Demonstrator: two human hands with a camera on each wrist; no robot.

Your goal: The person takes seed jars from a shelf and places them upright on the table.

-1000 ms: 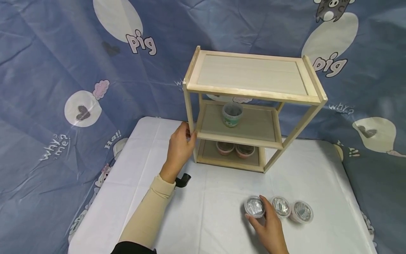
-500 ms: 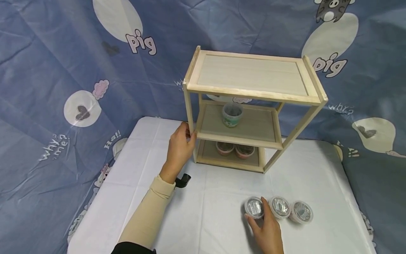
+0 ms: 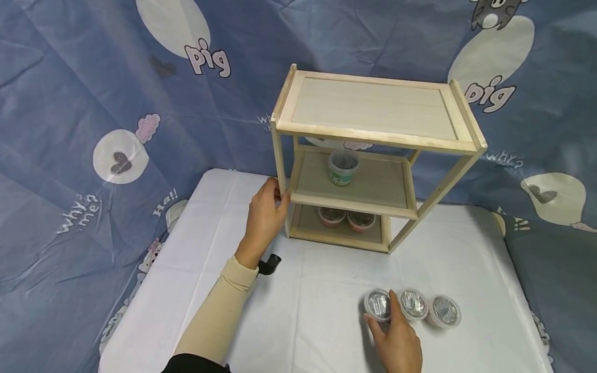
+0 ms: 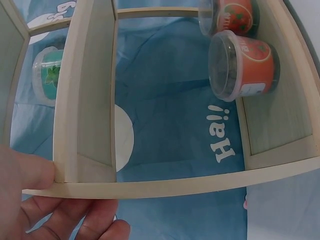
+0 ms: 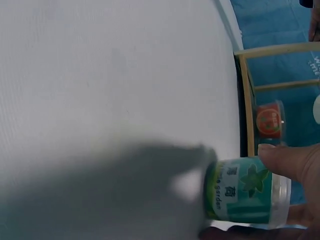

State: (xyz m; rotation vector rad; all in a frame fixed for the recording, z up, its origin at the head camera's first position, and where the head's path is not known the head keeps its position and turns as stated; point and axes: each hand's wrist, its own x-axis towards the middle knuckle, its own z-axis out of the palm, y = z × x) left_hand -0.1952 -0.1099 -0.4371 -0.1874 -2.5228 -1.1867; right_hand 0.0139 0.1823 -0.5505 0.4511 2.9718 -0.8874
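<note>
My left hand (image 3: 264,217) grips the left front post of a wooden three-tier shelf (image 3: 373,109), thumb on one side and fingers on the other in the left wrist view. A small lidded plastic cup (image 3: 377,304) with a green mint-leaf label is held between the thumb and fingers of my right hand (image 3: 398,336). Its base is at or just above the white cloth; I cannot tell which. A clear cup with a green label (image 3: 343,167) stands on the middle tier. Two red-labelled cups (image 4: 257,65) sit on the bottom tier.
Two more lidded cups, a nearer one (image 3: 413,304) and a farther one (image 3: 443,311), stand right of my right hand on the white cloth (image 3: 326,280). Blue patterned fabric (image 3: 233,119) hangs behind the shelf and along the sides.
My right hand and the cup in it have shifted slightly to the right, closer to the two other cups. The left hand keeps its hold on the shelf.
</note>
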